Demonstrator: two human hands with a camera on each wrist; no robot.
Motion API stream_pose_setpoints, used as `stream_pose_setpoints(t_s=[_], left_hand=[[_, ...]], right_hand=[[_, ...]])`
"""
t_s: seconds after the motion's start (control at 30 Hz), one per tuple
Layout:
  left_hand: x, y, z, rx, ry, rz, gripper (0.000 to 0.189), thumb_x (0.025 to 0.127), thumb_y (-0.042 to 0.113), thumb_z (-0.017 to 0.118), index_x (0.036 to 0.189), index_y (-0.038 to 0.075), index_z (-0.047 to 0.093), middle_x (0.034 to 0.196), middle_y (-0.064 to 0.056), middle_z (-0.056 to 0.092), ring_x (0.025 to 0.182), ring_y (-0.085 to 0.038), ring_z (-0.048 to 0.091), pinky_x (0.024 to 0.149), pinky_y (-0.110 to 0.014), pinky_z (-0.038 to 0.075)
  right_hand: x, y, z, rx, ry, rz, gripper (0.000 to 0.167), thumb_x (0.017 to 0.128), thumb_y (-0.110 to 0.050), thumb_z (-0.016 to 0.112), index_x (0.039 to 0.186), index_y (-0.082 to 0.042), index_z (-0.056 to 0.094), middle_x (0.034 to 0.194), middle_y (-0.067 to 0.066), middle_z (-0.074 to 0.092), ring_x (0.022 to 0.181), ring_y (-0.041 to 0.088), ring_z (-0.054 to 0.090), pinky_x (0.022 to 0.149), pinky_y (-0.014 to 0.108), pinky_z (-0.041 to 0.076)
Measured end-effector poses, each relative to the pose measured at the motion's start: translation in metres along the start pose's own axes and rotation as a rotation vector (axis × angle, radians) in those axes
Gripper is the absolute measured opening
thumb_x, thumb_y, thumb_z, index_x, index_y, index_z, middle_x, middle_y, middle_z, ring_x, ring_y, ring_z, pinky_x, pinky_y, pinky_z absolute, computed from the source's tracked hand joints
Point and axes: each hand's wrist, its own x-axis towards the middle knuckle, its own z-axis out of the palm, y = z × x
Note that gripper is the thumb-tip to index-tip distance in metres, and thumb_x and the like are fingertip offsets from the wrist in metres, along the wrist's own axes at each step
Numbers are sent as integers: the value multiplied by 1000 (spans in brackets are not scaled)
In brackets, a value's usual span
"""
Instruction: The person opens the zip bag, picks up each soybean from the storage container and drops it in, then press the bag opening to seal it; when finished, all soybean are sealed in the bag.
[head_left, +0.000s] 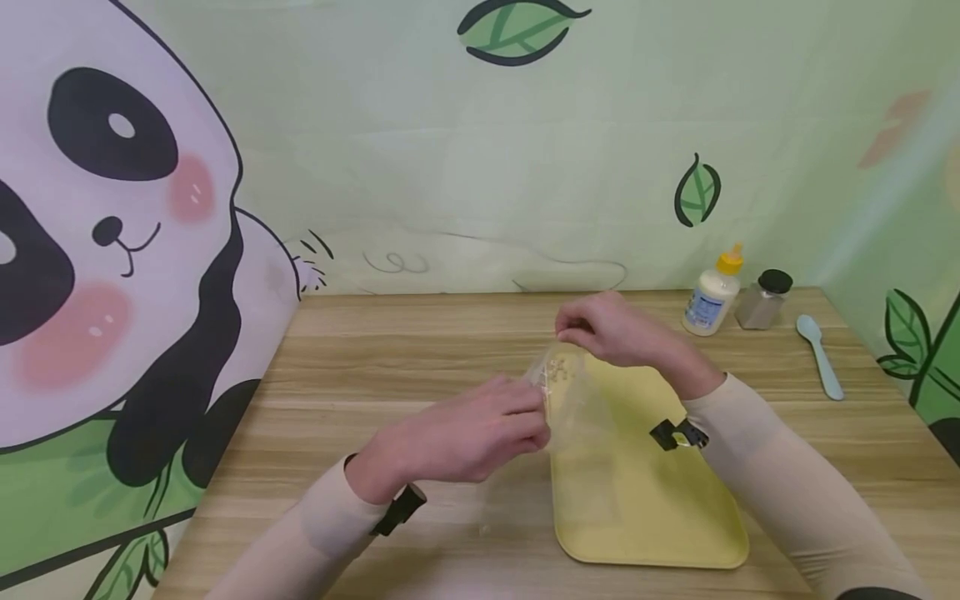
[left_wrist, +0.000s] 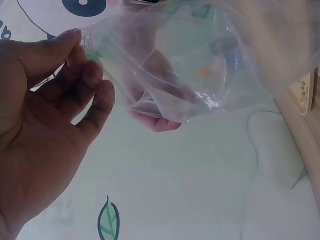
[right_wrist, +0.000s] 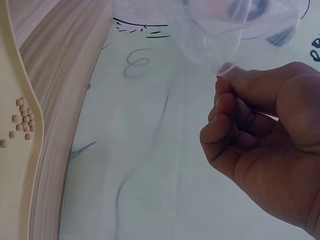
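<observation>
A clear plastic bag (head_left: 592, 425) is stretched between my two hands above the left side of a yellow tray (head_left: 652, 525). My left hand (head_left: 476, 429) pinches one edge of it between thumb and fingertips, as the left wrist view shows close up. Farther back, my right hand (head_left: 611, 329) pinches another part of the rim, thumb against a curled forefinger (right_wrist: 222, 87). Through the bag (left_wrist: 210, 65), no contents show in the left wrist view. Several small tan cube-like pieces (right_wrist: 25, 120) lie in the tray's far-left corner, partly seen through the plastic from the head.
A white glue bottle (head_left: 708, 304) with a yellow cap stands at the back right beside a black-lidded jar (head_left: 763, 300). Near the right edge lies a light blue spoon (head_left: 821, 358). A printed backdrop (head_left: 450, 167) rises behind the wooden table (head_left: 360, 358).
</observation>
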Motion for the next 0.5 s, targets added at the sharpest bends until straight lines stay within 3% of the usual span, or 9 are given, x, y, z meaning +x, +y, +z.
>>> stream_pose_setpoints(t_s=[0.1,0.23,0.5], left_hand=[[-2,-2,-1,-22,-2,21,8,96,14,59,88,16,60,90,8,54,96,-11,52,89,-26,43],[-1,-4,-1,0,48,49,7,94,12,61,87,15,62,88,7,57,92,-11,53,87,-23,45],[-3,-6,5,29,153,-13,3,89,11,69,92,12,68,91,3,59,88,-12,54,81,-23,46]], right_hand=[[-1,1,-1,8,-1,6,9,93,-11,63,86,-11,69,79,-4,66,71,9,56,68,29,50],[-2,2,-1,19,2,7,9,93,-11,63,86,-12,68,78,-5,66,70,8,56,67,28,50],[-4,0,-3,47,-6,-13,6,92,-12,65,89,-10,70,81,-6,67,72,7,58,68,28,52]])
